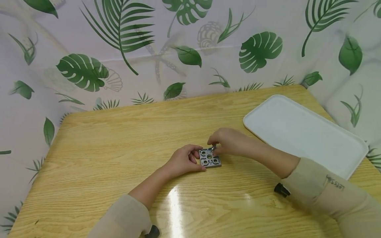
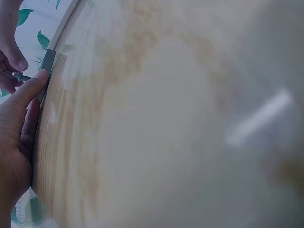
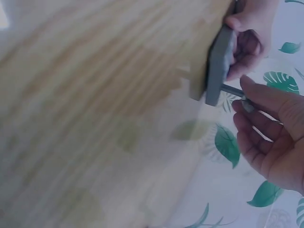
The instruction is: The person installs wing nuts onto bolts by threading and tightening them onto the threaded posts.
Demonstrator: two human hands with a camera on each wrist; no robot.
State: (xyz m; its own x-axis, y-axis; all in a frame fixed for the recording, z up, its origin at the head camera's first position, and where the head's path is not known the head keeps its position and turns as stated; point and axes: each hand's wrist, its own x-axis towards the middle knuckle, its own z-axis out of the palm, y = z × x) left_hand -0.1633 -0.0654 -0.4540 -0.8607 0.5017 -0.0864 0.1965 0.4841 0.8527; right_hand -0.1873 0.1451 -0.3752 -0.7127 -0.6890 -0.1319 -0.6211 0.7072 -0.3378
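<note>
A: Which grips do we see, left to right?

B: We see the left hand holding the square plate by its left corners; the plate lies just right of those fingers. We judge it stiff, metallic, dense, perhaps slippery, best gripped by its side edges.

A: And farther right?

B: The right hand pinches a slim pin against the plate's face. We judge it rigid, light, best held by its thicker top. Beyond these fingers we find a white tray.
</note>
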